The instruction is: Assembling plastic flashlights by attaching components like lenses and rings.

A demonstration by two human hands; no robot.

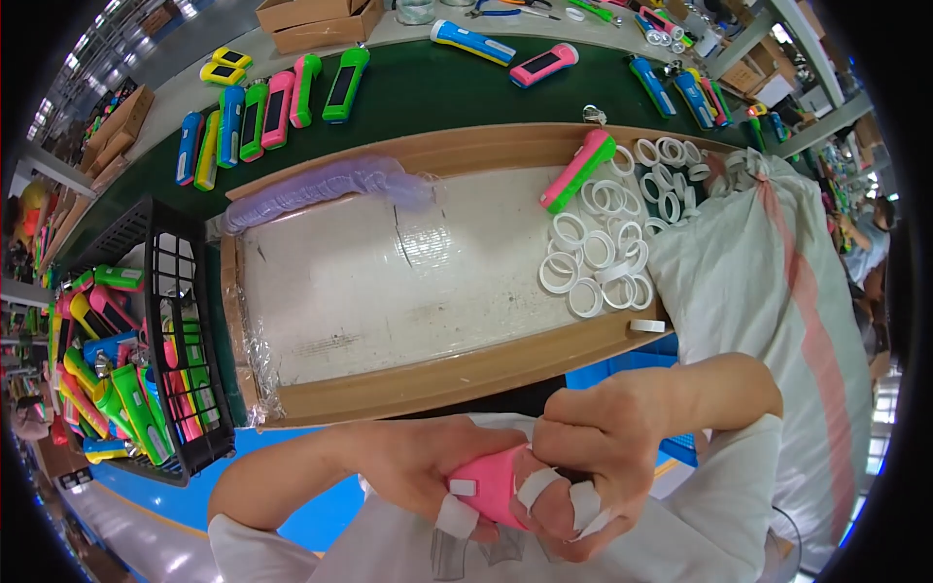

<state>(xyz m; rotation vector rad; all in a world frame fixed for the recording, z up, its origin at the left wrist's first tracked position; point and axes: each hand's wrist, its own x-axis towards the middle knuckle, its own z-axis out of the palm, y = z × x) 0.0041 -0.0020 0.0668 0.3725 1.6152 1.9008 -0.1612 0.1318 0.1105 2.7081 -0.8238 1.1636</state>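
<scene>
Close to my body, my left hand [413, 466] is closed round a pink flashlight body [494, 486] with a small pale switch on its side. My right hand [612, 432] grips the flashlight's other end, its fingers curled over it and hiding that part. White tape wraps some fingertips of both hands. Beyond my hands is a shallow cardboard tray [457, 389] with a pale base. White plastic rings [598, 250] lie loose in its right part, and a pink and green flashlight [580, 170] rests among them at the far edge.
A row of clear purplish discs [321, 194] lies along the tray's far left. At left stands a black basket [160, 340] full of colourful flashlights. More flashlights [277, 109] lie on the green table [408, 107]. A big white woven sack [758, 262] bulges at right.
</scene>
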